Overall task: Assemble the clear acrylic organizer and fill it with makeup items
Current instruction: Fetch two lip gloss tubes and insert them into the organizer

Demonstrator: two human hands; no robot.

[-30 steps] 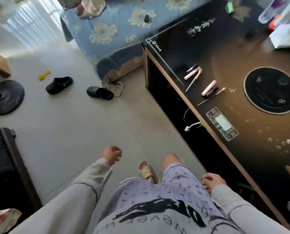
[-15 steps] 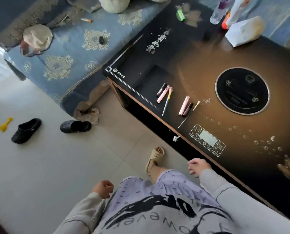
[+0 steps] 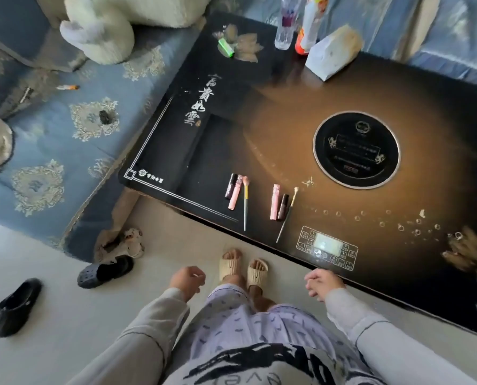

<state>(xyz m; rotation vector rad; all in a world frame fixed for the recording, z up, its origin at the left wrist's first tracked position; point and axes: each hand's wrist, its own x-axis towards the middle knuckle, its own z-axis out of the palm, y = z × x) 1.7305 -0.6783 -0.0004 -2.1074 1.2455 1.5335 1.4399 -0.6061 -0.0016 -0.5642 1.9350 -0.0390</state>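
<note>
Pink and dark makeup tubes [image 3: 274, 201] with two brushes [image 3: 246, 191] lie in two groups near the black table's [image 3: 259, 120] front edge. Acrylic organizer: not in view. Change: person has turned square to the table; items now at 12 o'clock, in reach. Left hand [image 3: 188, 279] at 7 o'clock, right hand [image 3: 323, 282] at 5: loosely curled, empty. Assembly apparently unstarted.

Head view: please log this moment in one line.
left hand: empty | right hand: empty | pink and dark makeup tubes, two brushes: on glossy black table | clear acrylic organizer: not visible
</note>
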